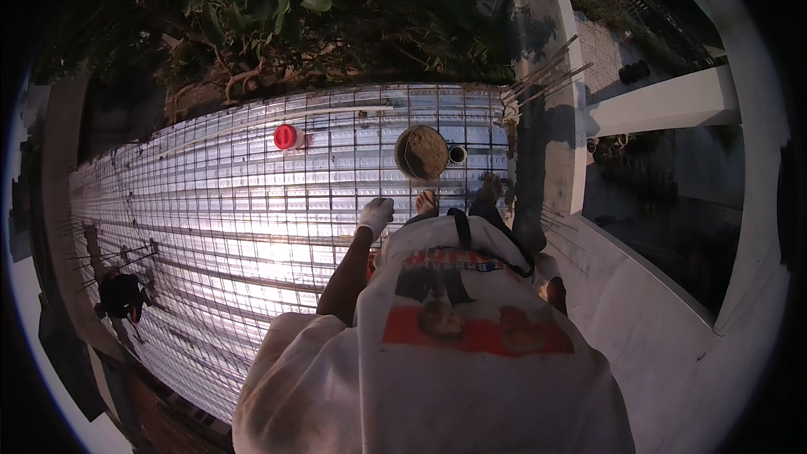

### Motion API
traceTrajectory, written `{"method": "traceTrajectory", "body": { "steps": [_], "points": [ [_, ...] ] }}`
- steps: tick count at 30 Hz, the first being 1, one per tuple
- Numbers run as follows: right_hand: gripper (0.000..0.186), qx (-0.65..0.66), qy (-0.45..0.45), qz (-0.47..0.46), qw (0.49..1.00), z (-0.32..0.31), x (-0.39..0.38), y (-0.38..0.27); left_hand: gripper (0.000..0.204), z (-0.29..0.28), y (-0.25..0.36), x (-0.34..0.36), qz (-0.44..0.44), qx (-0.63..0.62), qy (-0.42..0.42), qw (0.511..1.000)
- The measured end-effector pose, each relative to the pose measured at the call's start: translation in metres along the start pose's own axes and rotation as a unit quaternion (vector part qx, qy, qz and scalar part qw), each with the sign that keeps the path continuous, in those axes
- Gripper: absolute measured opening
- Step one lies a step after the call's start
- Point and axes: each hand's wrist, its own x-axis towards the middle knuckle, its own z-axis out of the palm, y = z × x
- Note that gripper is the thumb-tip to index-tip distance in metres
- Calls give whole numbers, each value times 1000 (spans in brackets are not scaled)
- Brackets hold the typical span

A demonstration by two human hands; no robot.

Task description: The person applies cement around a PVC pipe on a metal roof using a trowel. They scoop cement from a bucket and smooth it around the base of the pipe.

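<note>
My left hand (376, 214), in a white glove, hangs beside my left foot above the steel rebar mesh (324, 181). Its fingers look curled together, and nothing shows in them. At my right side, my right hand (546, 266) is only partly visible past my shirt; a patch of white glove shows, but the fingers are hidden. Ahead of my feet stands a round bucket (422, 152) filled with grey-brown mortar. Against its right side is a small round open tube or cup (457, 154). Further left stands a pale container (288, 137) with a red lid.
Shiny corrugated metal decking lies beneath the mesh. A long white pipe (277, 124) stretches across the far side. Bare rebar ends (551, 71) jut out by the white wall (555, 25) on the right. A dark bundle (123, 296) sits at far left. Plants (252, 17) border the far edge.
</note>
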Motion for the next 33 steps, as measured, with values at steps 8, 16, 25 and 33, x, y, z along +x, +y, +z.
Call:
{"method": "traceTrajectory", "body": {
  "steps": [8, 16, 25, 33],
  "points": [
    [29, -11, -9, 12, 1000, 21, -23, 19, 40, -35, -70, 30, 115, 280, -28, 953],
    [30, -58, -20, 46, 997, 15, -16, 78, 15, 0, -47, 9, -19, 257, -52, 965],
    [31, -206, -57, -76, 974, -31, 108, 90, 34, 57, 29, -9, -56, 134, 36, 989],
    [37, -60, -41, 18, 997, -57, 144, -68, 5, 88, 32, 7, 238, 513, -9, 824]
  ]
}}
